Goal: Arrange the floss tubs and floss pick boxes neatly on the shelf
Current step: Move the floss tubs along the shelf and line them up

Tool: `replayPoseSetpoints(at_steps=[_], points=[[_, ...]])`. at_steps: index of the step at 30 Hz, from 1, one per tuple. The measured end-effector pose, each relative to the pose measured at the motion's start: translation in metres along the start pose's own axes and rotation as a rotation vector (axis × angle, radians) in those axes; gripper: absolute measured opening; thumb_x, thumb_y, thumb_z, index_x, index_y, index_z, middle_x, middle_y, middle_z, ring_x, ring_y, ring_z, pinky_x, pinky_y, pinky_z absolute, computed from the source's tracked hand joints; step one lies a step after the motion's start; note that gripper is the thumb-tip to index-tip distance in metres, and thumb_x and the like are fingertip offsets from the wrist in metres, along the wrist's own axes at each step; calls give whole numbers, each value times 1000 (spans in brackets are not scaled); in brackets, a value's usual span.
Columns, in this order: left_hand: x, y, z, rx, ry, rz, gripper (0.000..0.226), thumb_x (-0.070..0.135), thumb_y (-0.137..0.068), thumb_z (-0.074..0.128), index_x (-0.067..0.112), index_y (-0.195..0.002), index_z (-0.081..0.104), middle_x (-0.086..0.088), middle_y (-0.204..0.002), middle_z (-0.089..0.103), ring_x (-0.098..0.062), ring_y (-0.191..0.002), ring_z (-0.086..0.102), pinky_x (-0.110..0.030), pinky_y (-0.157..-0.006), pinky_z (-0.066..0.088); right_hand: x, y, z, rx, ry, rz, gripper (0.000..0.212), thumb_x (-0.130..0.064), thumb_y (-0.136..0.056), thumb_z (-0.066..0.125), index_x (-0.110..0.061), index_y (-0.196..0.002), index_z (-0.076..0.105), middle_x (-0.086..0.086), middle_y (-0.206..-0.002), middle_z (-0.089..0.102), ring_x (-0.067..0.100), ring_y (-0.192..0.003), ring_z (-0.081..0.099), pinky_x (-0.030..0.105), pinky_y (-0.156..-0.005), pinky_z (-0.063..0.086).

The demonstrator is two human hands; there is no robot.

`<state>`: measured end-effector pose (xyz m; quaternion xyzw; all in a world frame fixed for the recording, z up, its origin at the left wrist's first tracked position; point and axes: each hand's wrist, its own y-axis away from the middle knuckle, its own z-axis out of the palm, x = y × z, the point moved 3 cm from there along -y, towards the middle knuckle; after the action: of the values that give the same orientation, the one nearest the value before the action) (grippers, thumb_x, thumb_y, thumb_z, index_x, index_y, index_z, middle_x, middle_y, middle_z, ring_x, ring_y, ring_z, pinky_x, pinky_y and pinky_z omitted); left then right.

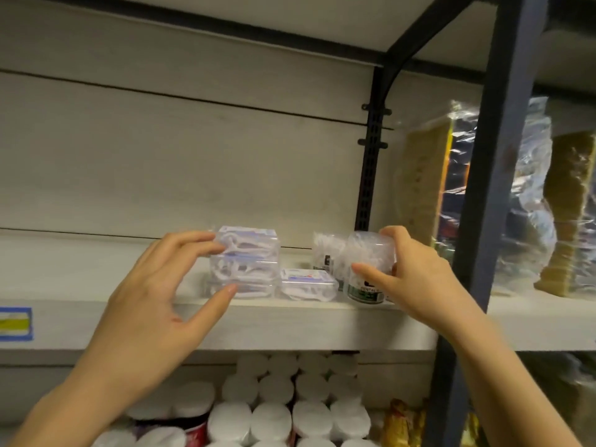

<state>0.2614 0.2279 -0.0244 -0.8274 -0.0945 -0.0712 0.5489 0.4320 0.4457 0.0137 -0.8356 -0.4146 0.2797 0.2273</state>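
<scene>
- Step in hand: I am reading this as the squaring-up stage, with both hands working apart on the shelf, one to each group.
- Left hand: it is curling round the left side of the stack of pick boxes, top to bottom, and pinching it. The stack is standing near the front lip, left of centre.
- Right hand: it is gripping the front tub from the right, thumb across its clear wall. The tub is sitting at the lip (whether its base is bearing fully on the board I cannot tell).
- Between the two: a lone box is lying flat, just beside the stack and close to the tub. A rear tub is standing behind.
- Next move, as I am judging it: it is calling for small, level slides that bring fronts into one line. The stack will need even pressure so the upper boxes do not shear off.
- Obstructions: the post is crowding the right wrist, and wrapped packs are filling the bay beyond it.
- Below: white-lidded jars are lying under the lip, where anything that falls would land.
</scene>
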Motion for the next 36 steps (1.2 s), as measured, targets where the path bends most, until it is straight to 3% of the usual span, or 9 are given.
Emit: replayPoseSetpoints(at_steps=[4,9,17,19,23,26,30,33,36], points=[[-7,3,-5,11,-16,-34,35,55,-76,51,39,-107,54,25,-113,51,0,-109,50,-8,-90,32,-2,0,7,42,46,-20,70,-55,-85,51,-19,-141,27,4,-138,39,23,-112,53,32,-88,43],[-13,6,-10,-9,-11,-52,31,60,-74,47,58,-105,44,34,-118,45,8,-110,45,-19,-90,37,-7,2,21,41,78,-21,64,-48,-89,48,-17,-141,26,4,-136,34,26,-102,56,29,-73,40],[-32,18,-26,8,-71,-129,46,62,-73,46,40,-113,53,20,-122,52,-8,-115,50,-38,-95,44,-17,17,14,195,389,-27,70,-58,-87,37,-14,-140,34,7,-143,34,27,-118,45,35,-85,48],[-41,24,-36,17,-84,-142,39,63,-74,45,48,-109,51,23,-119,53,-7,-113,50,-38,-94,43,-31,25,10,303,313,-101,61,-53,-86,45,-12,-130,48,11,-135,45,30,-109,50,41,-83,49],[-80,35,-62,27,-123,-181,28,62,-75,43,51,-100,51,29,-106,55,5,-100,53,-36,-77,51,-89,51,17,434,26,-417,30,-38,-86,47,-22,-108,59,-3,-110,57,15,-95,52,27,-78,43],[-110,37,-84,16,-117,-192,30,62,-75,40,45,-94,56,29,-103,55,4,-92,55,-32,-69,54,-146,64,41,368,-45,-624,16,-32,-85,50,-28,-89,64,-12,-85,62,12,-77,57,27,-64,43],[-152,30,-113,-22,-154,-133,26,57,-79,39,42,-86,59,25,-97,58,-2,-85,57,-32,-70,52,-218,60,82,266,-54,-714,12,-25,-82,52,-28,-83,64,-11,-76,61,14,-69,58,28,-56,46],[-184,20,-130,-82,-177,-82,28,60,-80,37,43,-88,58,29,-83,59,-1,-80,59,-27,-66,51,-268,25,103,188,61,-587,19,-15,-76,60,-27,-91,63,-10,-83,63,14,-76,62,26,-56,48],[-207,10,-141,-133,-221,-38,30,59,-80,36,41,-87,59,34,-85,54,2,-79,59,-20,-64,46,-301,-36,120,67,248,-418,33,-2,-87,46,-15,-116,54,3,-115,57,25,-107,54,35,-80,48]])
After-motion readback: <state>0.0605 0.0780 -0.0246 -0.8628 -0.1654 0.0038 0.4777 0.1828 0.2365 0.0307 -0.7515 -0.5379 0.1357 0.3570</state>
